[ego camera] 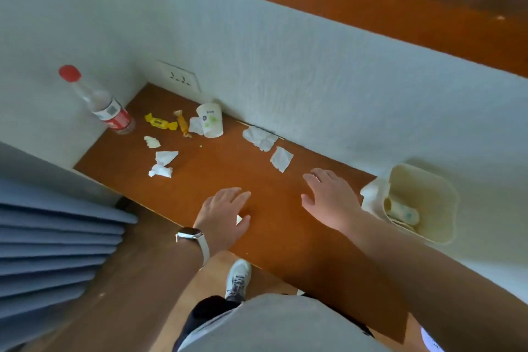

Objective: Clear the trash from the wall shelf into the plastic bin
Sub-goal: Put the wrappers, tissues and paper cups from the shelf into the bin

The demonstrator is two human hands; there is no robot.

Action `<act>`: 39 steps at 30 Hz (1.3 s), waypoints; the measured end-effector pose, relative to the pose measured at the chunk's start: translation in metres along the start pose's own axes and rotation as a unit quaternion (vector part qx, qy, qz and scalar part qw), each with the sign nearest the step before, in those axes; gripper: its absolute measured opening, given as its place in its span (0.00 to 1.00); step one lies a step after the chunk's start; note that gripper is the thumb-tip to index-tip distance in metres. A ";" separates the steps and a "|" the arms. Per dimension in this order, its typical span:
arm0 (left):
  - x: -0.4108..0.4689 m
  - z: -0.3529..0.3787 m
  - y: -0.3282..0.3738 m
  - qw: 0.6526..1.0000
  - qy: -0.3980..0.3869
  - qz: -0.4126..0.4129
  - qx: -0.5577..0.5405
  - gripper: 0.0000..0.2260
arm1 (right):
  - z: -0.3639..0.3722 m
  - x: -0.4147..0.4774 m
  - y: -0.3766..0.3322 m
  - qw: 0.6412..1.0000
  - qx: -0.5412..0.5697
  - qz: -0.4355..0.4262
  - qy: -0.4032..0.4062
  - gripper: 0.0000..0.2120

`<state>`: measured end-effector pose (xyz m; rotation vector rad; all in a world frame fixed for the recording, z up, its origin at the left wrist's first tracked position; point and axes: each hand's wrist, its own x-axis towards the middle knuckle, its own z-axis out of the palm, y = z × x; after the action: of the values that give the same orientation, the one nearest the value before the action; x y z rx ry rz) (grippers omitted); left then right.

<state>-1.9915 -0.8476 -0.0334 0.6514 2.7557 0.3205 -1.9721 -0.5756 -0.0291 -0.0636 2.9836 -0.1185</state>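
Observation:
Trash lies scattered on the orange wall shelf [228, 168]: a tipped paper cup [211, 123], two yellow candy wrappers [156, 122] [182, 123], a crumpled tissue [260, 138] by the wall, a flat tissue [281, 159], and more tissue scraps [163, 163] [152, 141]. A cream plastic bin [423, 203] stands at the shelf's right end with some items inside. My left hand [225, 214] hovers flat over the front of the shelf, a small white scrap [239, 219] showing under it. My right hand [331, 197] is spread open beside the bin, holding nothing.
A clear bottle [103, 106] with a red cap and red label stands in the left corner. A wall socket [180, 77] sits above the shelf. Blue pleated fabric [57, 237] hangs lower left. My shoe [238, 280] is on the floor below.

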 end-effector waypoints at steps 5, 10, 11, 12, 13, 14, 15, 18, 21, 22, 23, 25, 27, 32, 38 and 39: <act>-0.014 0.027 -0.013 0.999 -0.041 -0.023 -0.008 0.23 | 0.025 0.020 0.010 0.998 0.005 0.056 -0.030 0.24; -0.019 0.042 -0.018 0.997 -0.049 -0.057 -0.034 0.22 | 0.038 0.034 0.017 0.998 0.005 0.042 -0.040 0.21; -0.020 0.043 -0.019 0.996 -0.048 -0.062 -0.043 0.22 | 0.040 0.036 0.019 0.999 0.005 0.035 -0.042 0.20; -0.020 0.044 -0.019 0.996 -0.045 -0.065 -0.049 0.21 | 0.042 0.036 0.020 0.999 0.005 0.029 -0.043 0.19; -0.020 0.045 -0.020 0.995 -0.042 -0.067 -0.054 0.21 | 0.044 0.037 0.021 0.999 0.006 0.026 -0.043 0.18; -0.020 0.046 -0.020 0.995 -0.040 -0.069 -0.057 0.21 | 0.045 0.036 0.022 0.999 0.009 0.025 -0.043 0.17; -0.020 0.047 -0.020 0.995 -0.039 -0.070 -0.060 0.20 | 0.047 0.035 0.023 0.999 0.015 0.026 -0.044 0.16; -0.017 0.049 -0.020 0.995 -0.040 -0.073 -0.060 0.19 | 0.049 0.029 0.024 0.998 0.033 0.036 -0.047 0.13; -0.011 0.050 -0.020 0.995 -0.039 -0.076 -0.058 0.16 | 0.049 0.021 0.023 0.996 0.047 0.057 -0.054 0.10; -0.009 0.050 -0.021 0.995 -0.038 -0.076 -0.057 0.14 | 0.049 0.019 0.023 0.995 0.051 0.062 -0.055 0.09; -0.007 0.049 -0.021 0.995 -0.038 -0.075 -0.058 0.13 | 0.049 0.017 0.021 0.995 0.057 0.068 -0.055 0.08; -0.004 0.048 -0.021 0.995 -0.041 -0.068 -0.065 0.11 | 0.047 0.012 0.018 0.992 0.077 0.081 -0.049 0.08; -0.001 0.045 -0.021 0.995 -0.045 -0.059 -0.072 0.11 | 0.042 0.007 0.016 0.990 0.093 0.096 -0.036 0.07; 0.018 0.025 -0.012 0.994 -0.007 -0.012 -0.106 0.10 | 0.015 -0.010 0.013 0.984 0.138 0.107 0.036 0.05; 0.051 -0.011 0.045 0.987 0.047 0.103 -0.118 0.10 | -0.030 -0.034 0.022 0.966 0.192 0.120 0.124 0.06; 0.056 -0.017 0.058 0.983 0.050 0.128 -0.125 0.09 | -0.038 -0.039 0.025 0.963 0.193 0.126 0.140 0.06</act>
<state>-2.0217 -0.7734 -0.0138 0.9432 2.6608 0.7605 -1.9402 -0.5457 0.0123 0.4094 3.1452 -0.7271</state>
